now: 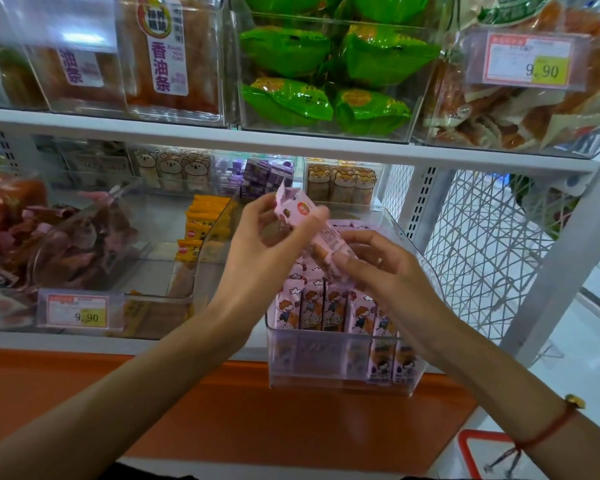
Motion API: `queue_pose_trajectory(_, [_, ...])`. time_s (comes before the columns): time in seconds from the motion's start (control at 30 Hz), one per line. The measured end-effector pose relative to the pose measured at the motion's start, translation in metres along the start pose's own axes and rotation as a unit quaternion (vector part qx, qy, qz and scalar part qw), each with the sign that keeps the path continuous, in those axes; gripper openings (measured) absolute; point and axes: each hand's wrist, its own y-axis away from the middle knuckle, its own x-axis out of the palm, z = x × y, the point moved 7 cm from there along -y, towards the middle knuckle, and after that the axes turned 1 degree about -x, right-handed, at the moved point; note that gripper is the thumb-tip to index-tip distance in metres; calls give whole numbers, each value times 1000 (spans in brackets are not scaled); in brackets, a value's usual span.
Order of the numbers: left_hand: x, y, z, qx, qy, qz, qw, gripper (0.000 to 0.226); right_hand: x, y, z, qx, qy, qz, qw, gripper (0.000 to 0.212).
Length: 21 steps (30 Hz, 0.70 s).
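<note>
A pink snack packet (312,225) is held tilted in the air above a clear plastic bin (326,358) on the lower shelf. My left hand (267,251) pinches the packet's upper end between thumb and fingertips. My right hand (385,271) holds its lower end from the right, fingers curled around it. The bin holds several matching pink packets (326,306) standing upright in rows. The packet's middle is partly covered by my fingers.
Left of the bin are a clear bin of yellow packets (205,226) and a bin of dark red snacks (49,244) with a 9.90 price tag (78,311). The upper shelf (291,140) carries bins of green packets (326,74). A white wire rack (482,244) stands right; a red basket (478,452) sits below.
</note>
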Motion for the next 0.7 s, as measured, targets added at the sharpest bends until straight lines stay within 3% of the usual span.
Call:
queue_pose_trajectory(0.13, [-6, -7, -5, -8, 23, 7, 1000, 38, 6, 4, -14, 135, -148, 69, 977, 42])
queue_pose_trajectory(0.23, [-12, -8, -5, -2, -9, -23, 1000, 33, 8, 7, -13, 147, -152, 115, 971, 30])
queue_pose_trajectory(0.33, [-15, -8, -4, 10, -29, -37, 999, 34, 6, 5, -13, 126, -108, 123, 978, 36])
queue_pose_trajectory(0.43, [-13, -8, -11, 47, -70, -32, 996, 31, -2, 1, -15, 83, -11, 86, 993, 42])
queue_pose_trajectory(0.53, [-4, -7, -21, 87, -119, 37, 988, 25, -14, -1, -11, 11, 141, 45, 989, 46])
queue_pose_trajectory(0.6, [-3, -6, -25, 114, -184, 45, 975, 35, -22, 0, -9, -38, 281, 31, 959, 48])
queue_pose_trajectory(0.7, [-5, -6, -32, 157, -280, 24, 947, 56, -31, 6, -11, -103, 468, 18, 877, 55])
